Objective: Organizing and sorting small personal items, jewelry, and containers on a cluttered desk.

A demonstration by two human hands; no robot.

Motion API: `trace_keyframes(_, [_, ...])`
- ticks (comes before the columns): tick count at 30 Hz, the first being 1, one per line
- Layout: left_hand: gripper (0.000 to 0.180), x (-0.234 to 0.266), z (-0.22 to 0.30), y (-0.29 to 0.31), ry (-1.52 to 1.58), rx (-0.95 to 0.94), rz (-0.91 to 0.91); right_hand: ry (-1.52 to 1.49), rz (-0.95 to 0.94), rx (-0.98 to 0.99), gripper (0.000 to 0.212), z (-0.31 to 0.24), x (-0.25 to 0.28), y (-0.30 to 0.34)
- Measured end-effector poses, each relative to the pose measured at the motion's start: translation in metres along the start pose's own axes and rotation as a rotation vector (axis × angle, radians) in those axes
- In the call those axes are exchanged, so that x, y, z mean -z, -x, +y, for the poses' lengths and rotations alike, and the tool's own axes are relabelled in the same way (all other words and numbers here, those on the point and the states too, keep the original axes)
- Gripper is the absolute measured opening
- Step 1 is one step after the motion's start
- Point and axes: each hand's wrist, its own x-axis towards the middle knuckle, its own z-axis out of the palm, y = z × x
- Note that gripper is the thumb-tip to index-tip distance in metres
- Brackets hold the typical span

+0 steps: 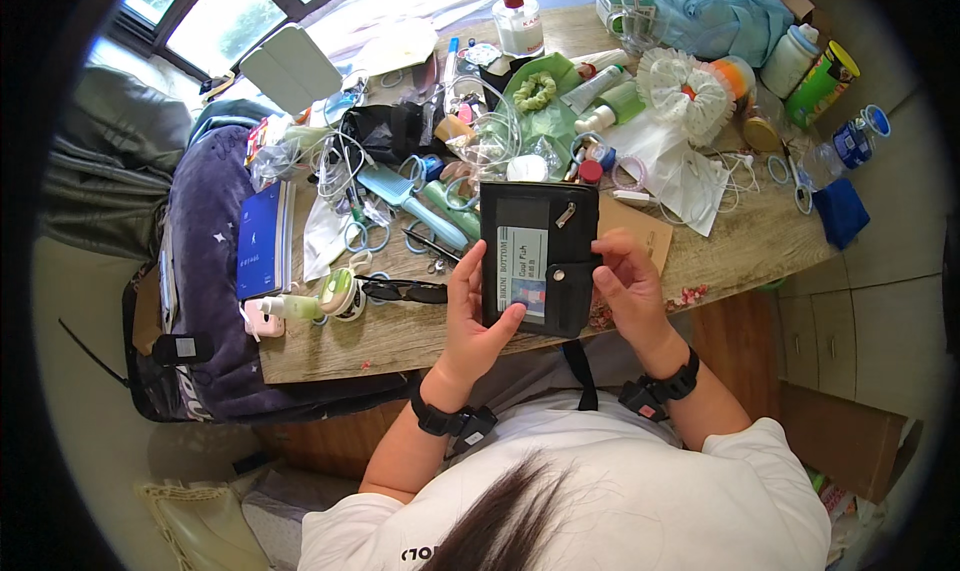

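- The wallet [568, 246] was between the left hand [470, 316] and the right hand [637, 286], over the near edge of the table [325, 356].
- Sunglasses [403, 290] lay on the table, left of the left hand, with a jar [343, 297] at their left.
- A comb [415, 205] lay behind the sunglasses.
- A notebook [262, 239] lay farther left, beside a fabric bundle [205, 206].
- A pump bottle [518, 31] stood at the back, behind a scrunchie [535, 92].
- Scissors [803, 197] lay near the right end, left of a plastic bottle [848, 149].
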Motion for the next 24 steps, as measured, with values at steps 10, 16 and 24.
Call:
trace_keyframes(10, [0.071, 0.0, -0.014, 0.017, -0.319, -0.299, 0.081, 0.463, 0.097, 0.343, 0.028, -0.02, -0.016, -0.006])
trace_keyframes(16, [0.067, 0.002, -0.02, 0.022, -0.356, -0.471, 0.104, 0.479, 0.059, 0.419, 0.027, -0.017, -0.021, -0.003])
trace_keyframes(24, [0.082, 0.002, -0.015, 0.02, -0.414, -0.447, -0.011, 0.37, 0.048, 0.496, 0.025, -0.014, -0.015, -0.002])
